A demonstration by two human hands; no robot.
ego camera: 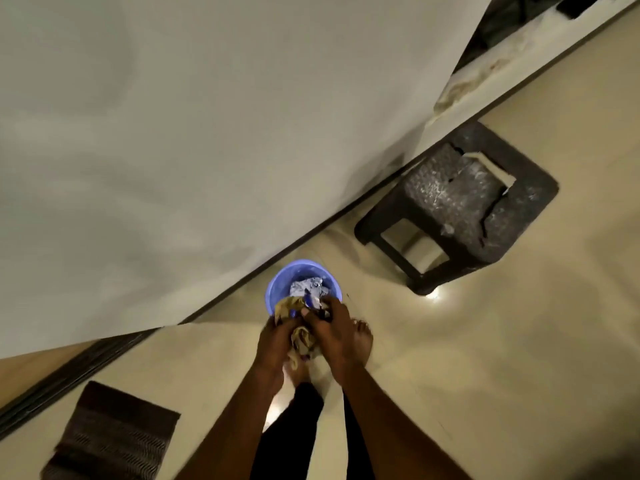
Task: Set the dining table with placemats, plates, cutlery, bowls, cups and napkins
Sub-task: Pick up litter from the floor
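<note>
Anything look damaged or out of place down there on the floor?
Yes. The dark stool by the wall has a cracked seat with a piece broken out near its far corner. Both hands grip crumpled tan cloth over the blue bucket.

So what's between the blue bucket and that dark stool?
In the head view, only bare shiny floor lies between the blue bucket and the dark stool. Both stand along the foot of the wall.
</note>
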